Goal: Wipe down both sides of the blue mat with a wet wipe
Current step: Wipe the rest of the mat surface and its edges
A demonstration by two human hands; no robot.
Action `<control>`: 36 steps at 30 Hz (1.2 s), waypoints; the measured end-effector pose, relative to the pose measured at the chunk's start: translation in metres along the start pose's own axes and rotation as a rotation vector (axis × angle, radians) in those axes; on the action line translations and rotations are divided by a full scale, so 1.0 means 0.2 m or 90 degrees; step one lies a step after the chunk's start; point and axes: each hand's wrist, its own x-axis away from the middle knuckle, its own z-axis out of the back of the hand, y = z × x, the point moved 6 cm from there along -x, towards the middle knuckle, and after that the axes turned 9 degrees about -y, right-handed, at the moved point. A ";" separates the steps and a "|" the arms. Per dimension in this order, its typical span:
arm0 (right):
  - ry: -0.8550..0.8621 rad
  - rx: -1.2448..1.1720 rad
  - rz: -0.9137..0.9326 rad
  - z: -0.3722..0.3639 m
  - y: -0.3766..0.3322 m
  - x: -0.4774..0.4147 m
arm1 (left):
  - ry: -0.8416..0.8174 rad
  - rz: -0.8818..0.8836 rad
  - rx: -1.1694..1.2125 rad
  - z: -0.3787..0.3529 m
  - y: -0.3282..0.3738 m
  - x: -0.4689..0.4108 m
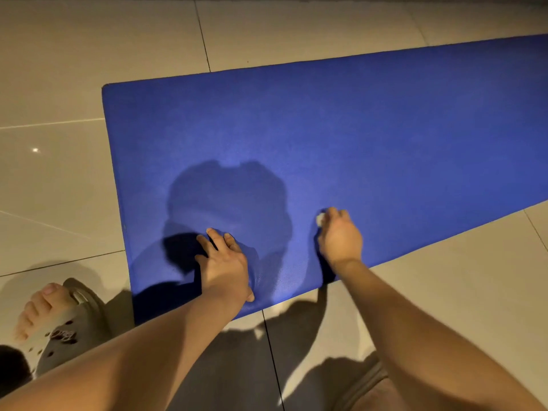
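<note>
The blue mat (341,137) lies flat on the tiled floor and runs off the right edge of the view. My left hand (226,262) presses on the mat near its front edge with fingers spread. To its right, my right hand (341,235) grips a small bunched white wet wipe (319,219) and holds it against the mat's surface. Only a bit of the wipe shows past my fingers.
Beige floor tiles (103,40) surround the mat. My left foot in a grey perforated clog (59,330) stands at the lower left, beside the mat's near corner. My shadow falls on the mat's front part.
</note>
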 end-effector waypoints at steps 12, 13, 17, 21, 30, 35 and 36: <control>-0.056 -0.044 0.196 -0.25 -0.52 0.27 | -0.035 -0.024 -0.011 0.04 -0.03 0.02; -0.067 -0.025 0.200 -0.23 -0.49 0.23 | -0.042 -0.034 -0.018 0.05 -0.04 0.03; -0.020 -0.047 0.069 -0.07 -0.15 0.01 | -0.003 -0.111 -0.048 0.17 -0.13 0.00; 0.040 -0.147 -0.104 0.01 0.03 -0.08 | 0.058 -0.124 -0.013 0.34 -0.33 -0.16; -0.002 -0.092 0.259 -0.20 -0.54 0.25 | -0.028 -0.042 -0.014 0.27 -0.35 -0.33; 0.054 -0.038 0.074 -0.03 -0.13 -0.08 | -0.036 -0.031 -0.014 0.26 -0.35 -0.36; 0.068 -0.051 0.013 0.02 -0.03 -0.14 | -0.042 -0.034 -0.013 0.25 -0.35 -0.36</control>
